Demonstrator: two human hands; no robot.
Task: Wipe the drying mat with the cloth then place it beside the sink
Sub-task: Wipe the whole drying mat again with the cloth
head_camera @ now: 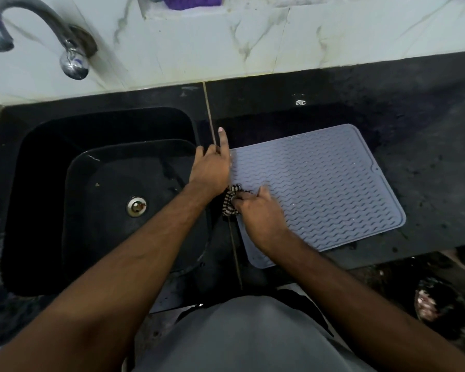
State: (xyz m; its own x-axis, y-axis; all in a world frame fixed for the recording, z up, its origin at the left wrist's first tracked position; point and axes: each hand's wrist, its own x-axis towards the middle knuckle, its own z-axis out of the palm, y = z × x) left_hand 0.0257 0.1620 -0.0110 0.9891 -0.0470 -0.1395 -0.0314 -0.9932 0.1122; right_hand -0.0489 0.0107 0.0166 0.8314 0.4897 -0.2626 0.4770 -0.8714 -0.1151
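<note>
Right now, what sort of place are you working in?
Most likely a home kitchen sink area. A black sink is set into a dark stone counter, a metal tap comes off the marble-look tiled wall, and a grey drying mat lies right of the sink.

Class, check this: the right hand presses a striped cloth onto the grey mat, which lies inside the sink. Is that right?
Not quite. The head view shows the grey mat on the counter beside the sink, not inside it. The right hand does press the striped cloth onto it.
</note>
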